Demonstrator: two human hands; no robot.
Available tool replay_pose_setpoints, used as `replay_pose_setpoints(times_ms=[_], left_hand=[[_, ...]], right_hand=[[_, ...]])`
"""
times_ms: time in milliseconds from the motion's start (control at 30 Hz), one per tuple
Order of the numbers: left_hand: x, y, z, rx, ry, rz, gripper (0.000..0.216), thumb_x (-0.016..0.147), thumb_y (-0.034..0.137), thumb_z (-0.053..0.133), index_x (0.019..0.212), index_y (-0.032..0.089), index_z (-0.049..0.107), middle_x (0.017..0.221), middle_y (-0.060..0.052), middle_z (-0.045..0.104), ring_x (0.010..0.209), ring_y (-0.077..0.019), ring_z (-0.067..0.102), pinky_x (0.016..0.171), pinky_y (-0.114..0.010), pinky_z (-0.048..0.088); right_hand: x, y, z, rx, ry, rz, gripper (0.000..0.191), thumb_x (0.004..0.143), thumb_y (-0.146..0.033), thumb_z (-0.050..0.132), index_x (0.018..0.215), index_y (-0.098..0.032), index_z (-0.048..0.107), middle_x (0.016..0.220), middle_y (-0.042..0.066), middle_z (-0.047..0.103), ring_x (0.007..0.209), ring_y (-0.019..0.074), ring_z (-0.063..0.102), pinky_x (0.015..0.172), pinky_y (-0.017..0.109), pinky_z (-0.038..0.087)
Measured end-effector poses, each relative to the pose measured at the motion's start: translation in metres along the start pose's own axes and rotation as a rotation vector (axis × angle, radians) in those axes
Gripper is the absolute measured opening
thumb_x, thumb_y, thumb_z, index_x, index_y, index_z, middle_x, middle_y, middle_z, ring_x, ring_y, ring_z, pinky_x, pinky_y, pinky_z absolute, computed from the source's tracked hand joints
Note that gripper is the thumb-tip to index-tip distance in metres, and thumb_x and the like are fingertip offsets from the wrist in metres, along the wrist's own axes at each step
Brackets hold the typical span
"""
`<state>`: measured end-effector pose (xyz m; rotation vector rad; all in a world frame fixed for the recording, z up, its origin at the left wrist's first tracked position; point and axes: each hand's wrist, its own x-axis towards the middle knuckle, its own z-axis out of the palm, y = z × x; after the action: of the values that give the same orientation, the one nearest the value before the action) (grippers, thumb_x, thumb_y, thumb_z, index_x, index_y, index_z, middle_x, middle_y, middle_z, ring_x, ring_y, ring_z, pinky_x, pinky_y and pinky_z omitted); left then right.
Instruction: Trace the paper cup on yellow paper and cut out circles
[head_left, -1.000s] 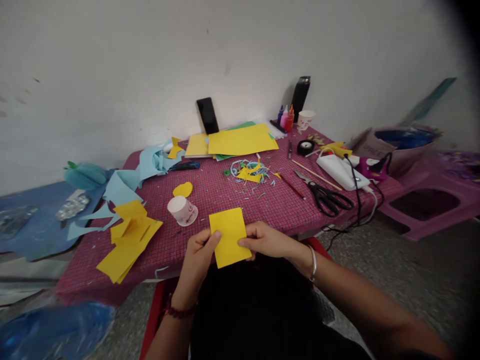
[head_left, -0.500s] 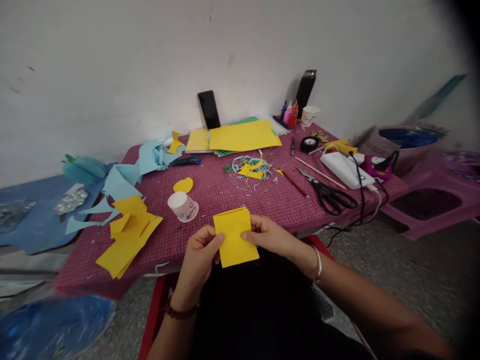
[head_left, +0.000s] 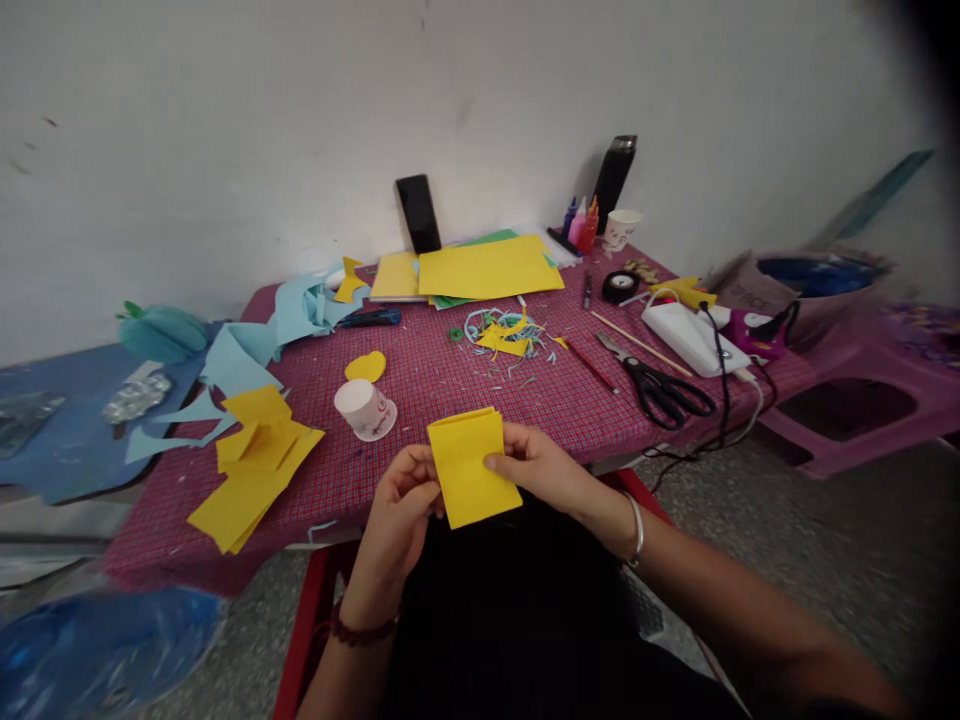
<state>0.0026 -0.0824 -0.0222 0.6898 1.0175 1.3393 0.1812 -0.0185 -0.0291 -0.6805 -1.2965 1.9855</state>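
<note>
A folded piece of yellow paper (head_left: 472, 470) is held up in front of my body, near the table's front edge. My right hand (head_left: 544, 470) grips its right side, thumb on the front face and fingers behind. At the left edge, my left hand (head_left: 409, 495) has curled fingers; some fingertips reach behind the paper, and the thumb lies beside the edge. The paper's back is hidden. Just beyond my left hand, a white paper cup (head_left: 365, 410) stands upside down, with a rounded yellow cutout (head_left: 366, 367) behind it.
Yellow paper pieces (head_left: 259, 470) and light blue scraps (head_left: 240, 360) lie left. Mixed paper clippings (head_left: 506, 333) are mid-table. Black-handled scissors (head_left: 660, 390), a pencil (head_left: 592, 366) and a white power strip (head_left: 694, 338) with cables are right. A phone (head_left: 418, 213) leans on the wall.
My left thumb has slid off the front of the paper to its left edge. The folded paper has shifted slightly up and to the right. My right hand keeps its grip.
</note>
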Motion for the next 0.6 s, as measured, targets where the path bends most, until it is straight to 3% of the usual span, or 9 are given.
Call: replay_pose_setpoints(times_ms=[167, 267, 367, 600], left_hand=[[0.001, -0.001, -0.005, -0.017, -0.012, 0.051, 0.014, 0.076, 0.029, 0.067, 0.083, 0.018, 0.063, 0.061, 0.003, 0.057, 0.049, -0.0065, 0.049, 0.045, -0.015, 0.037], [0.003, -0.004, -0.002, 0.087, 0.031, 0.032, 0.021, 0.071, 0.028, 0.075, 0.085, 0.016, 0.066, 0.069, 0.001, 0.064, 0.051, -0.0063, 0.053, 0.045, -0.015, 0.039], [0.005, -0.010, 0.002, 0.115, 0.071, 0.017, 0.029, 0.069, 0.027, 0.078, 0.094, 0.015, 0.069, 0.080, -0.004, 0.070, 0.062, -0.0119, 0.063, 0.055, -0.021, 0.049], [0.006, -0.018, 0.016, 0.007, 0.348, 0.299, 0.022, 0.073, 0.028, 0.076, 0.091, 0.018, 0.070, 0.086, -0.003, 0.073, 0.073, -0.0140, 0.068, 0.066, -0.022, 0.053]], right_hand=[[0.000, -0.001, 0.000, -0.048, 0.005, -0.011, 0.026, 0.078, -0.028, 0.066, 0.102, -0.017, 0.063, 0.090, 0.002, 0.071, 0.076, 0.0136, 0.066, 0.072, 0.027, 0.050], [-0.001, -0.003, 0.002, -0.047, -0.036, 0.007, 0.026, 0.078, -0.029, 0.067, 0.100, -0.017, 0.062, 0.089, 0.001, 0.070, 0.073, 0.0126, 0.065, 0.072, 0.028, 0.050], [-0.001, -0.004, 0.002, -0.029, -0.029, 0.003, 0.024, 0.078, -0.034, 0.068, 0.095, -0.018, 0.062, 0.085, 0.000, 0.068, 0.069, 0.0112, 0.063, 0.071, 0.028, 0.050], [0.002, 0.001, 0.006, -0.063, 0.040, 0.100, 0.033, 0.070, -0.040, 0.075, 0.086, -0.015, 0.060, 0.066, -0.004, 0.061, 0.052, 0.0070, 0.055, 0.049, 0.019, 0.042]])
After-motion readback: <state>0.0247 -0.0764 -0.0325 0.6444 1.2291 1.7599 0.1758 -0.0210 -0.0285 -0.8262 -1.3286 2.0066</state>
